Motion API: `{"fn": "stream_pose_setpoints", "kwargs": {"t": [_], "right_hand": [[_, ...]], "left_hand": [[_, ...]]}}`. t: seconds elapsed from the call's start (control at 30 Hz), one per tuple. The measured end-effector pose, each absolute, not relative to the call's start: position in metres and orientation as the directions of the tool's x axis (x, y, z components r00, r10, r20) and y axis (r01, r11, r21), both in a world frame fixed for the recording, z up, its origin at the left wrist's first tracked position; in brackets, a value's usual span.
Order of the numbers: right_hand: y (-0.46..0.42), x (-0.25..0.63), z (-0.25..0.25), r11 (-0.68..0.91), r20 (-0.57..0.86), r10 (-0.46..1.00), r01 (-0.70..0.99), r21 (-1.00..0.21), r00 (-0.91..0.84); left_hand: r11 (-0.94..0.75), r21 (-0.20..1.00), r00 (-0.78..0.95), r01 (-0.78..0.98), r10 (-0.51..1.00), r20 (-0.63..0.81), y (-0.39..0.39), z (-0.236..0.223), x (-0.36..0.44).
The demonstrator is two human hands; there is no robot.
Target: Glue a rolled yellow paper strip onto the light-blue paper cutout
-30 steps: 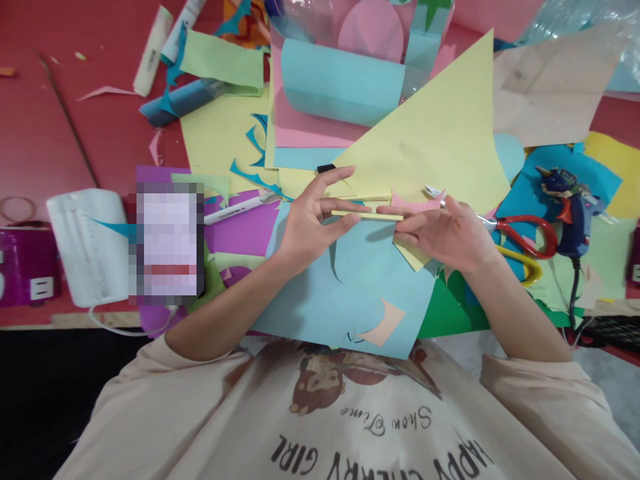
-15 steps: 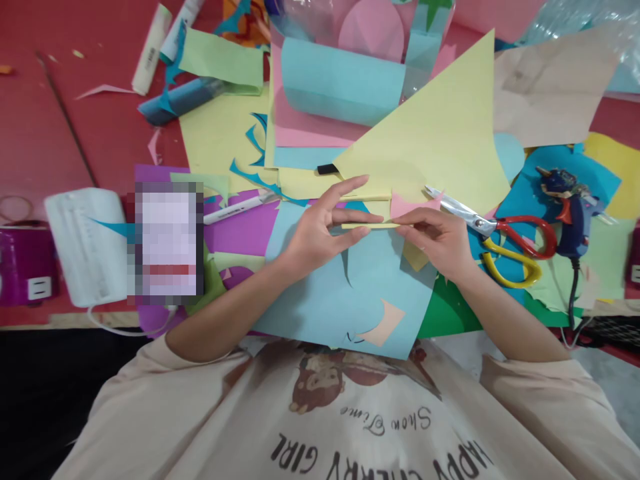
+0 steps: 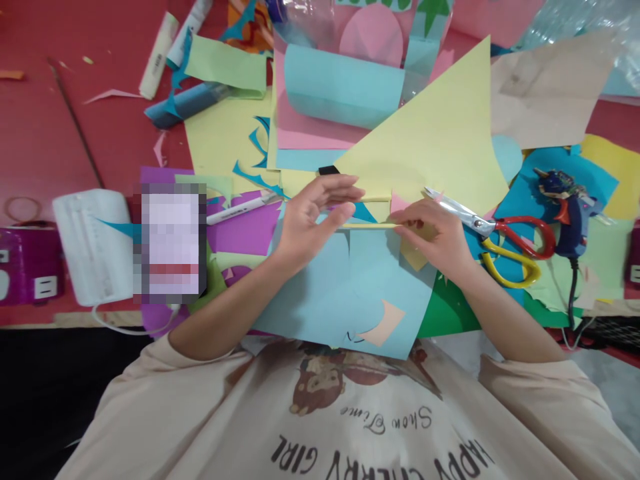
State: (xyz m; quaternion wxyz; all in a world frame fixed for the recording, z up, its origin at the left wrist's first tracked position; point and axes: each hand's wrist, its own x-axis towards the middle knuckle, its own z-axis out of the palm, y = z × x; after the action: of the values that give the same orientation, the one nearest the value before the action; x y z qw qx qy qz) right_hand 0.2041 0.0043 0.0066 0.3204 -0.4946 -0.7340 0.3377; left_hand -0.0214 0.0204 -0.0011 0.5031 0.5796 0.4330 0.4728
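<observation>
A narrow yellow paper strip (image 3: 369, 226) lies level above a light blue sheet (image 3: 320, 287). My right hand (image 3: 435, 237) pinches its right end between thumb and fingertips. By the strip's left end, my left hand (image 3: 313, 217) is open, its thumb lifted and parted from its fingers. Whether the left palm still touches the strip is hidden. Just beyond lies another yellow strip (image 3: 376, 197), partly behind the left fingertips. Scissors (image 3: 480, 223) with one red and one yellow handle rest beside my right hand.
A blue glue gun (image 3: 574, 220) with a cord lies at right. A large yellow sheet (image 3: 440, 127) and a rolled light blue paper (image 3: 345, 83) lie beyond my hands. Left are a marker (image 3: 243, 208), a phone (image 3: 170, 243) and a white cabled box (image 3: 93, 247).
My left thumb and fingers have come off the yellow paper strip and lifted slightly up and left. My right hand keeps its pinch in nearly the same spot.
</observation>
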Motion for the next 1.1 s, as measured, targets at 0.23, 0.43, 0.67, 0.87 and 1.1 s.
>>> {"fn": "stream_pose_setpoints", "kwargs": {"t": [0.23, 0.43, 0.67, 0.87, 1.1], "right_hand": [[0.004, 0.205, 0.009, 0.331, 0.177, 0.934, 0.567, -0.755, -0.309], [0.005, 0.212, 0.015, 0.206, 0.226, 0.974, 0.35, -0.914, 0.019], [0.022, 0.228, 0.018, 0.261, 0.27, 0.873, 0.079, -0.962, 0.406], [0.028, 0.239, 0.021, 0.218, 0.198, 0.84, 0.02, -0.976, 0.506], [0.034, 0.259, 0.026, 0.432, 0.45, 0.717, 0.167, -0.886, 0.532]], "left_hand": [[-0.091, 0.996, 0.019, 0.001, 0.996, 0.091, 0.029, -0.007, -0.022], [-0.111, 0.994, 0.099, -0.024, 0.989, 0.113, 0.025, -0.002, -0.019], [-0.101, 0.995, 0.152, 0.0, 0.983, 0.1, 0.021, -0.003, -0.018], [-0.125, 0.989, 0.13, -0.075, 0.982, 0.134, 0.025, -0.004, -0.017], [-0.135, 0.991, 0.138, 0.004, 0.981, 0.133, 0.024, 0.001, -0.017]]}}
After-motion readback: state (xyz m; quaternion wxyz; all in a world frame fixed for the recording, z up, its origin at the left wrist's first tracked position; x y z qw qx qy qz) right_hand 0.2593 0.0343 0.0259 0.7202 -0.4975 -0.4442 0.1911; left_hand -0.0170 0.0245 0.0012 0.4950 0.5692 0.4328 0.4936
